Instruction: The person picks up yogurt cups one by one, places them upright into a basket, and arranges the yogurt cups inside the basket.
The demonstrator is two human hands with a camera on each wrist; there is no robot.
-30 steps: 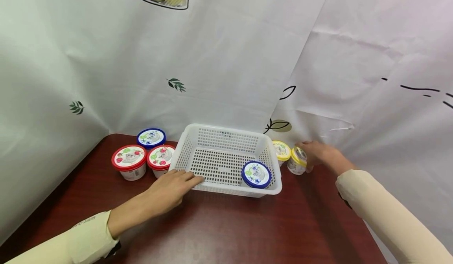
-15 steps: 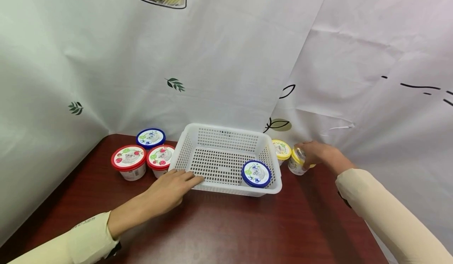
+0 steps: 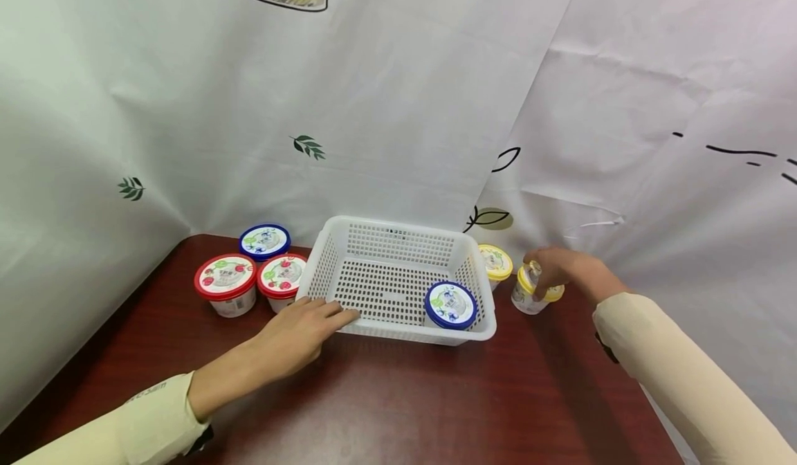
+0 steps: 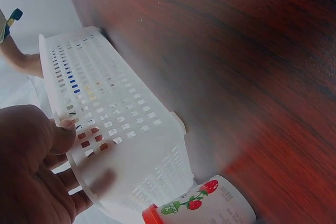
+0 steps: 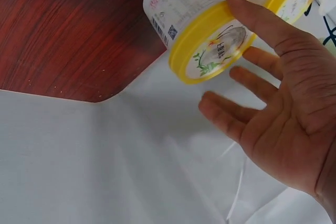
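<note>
The left hand (image 3: 301, 333) grips the near left corner of the white basket (image 3: 398, 331); in the left wrist view its thumb and fingers straddle the rim (image 4: 79, 174). A blue-lidded tub (image 3: 451, 306) is inside at the near right. Beyond the basket's right side, the right hand (image 3: 557, 271) reaches over a yellow-lidded tub (image 3: 529, 300). In the right wrist view this hand (image 5: 294, 93) has its fingers apart, the thumb by the rim of that tub (image 5: 181, 3); whether it bears any weight is unclear.
Another yellow-lidded tub (image 3: 496, 261) stands against the basket's right side. Left of the basket are two red-lidded tubs (image 3: 233, 304) (image 3: 283, 271) and a blue-lidded one (image 3: 264, 241). A white cloth (image 3: 398, 105) hangs behind the dark red table (image 3: 398, 403).
The yellow-lidded tub by the right hand has shifted slightly right and nearer, leaving a gap beside the other one. More of its lid shows. The left hand has stayed in place.
</note>
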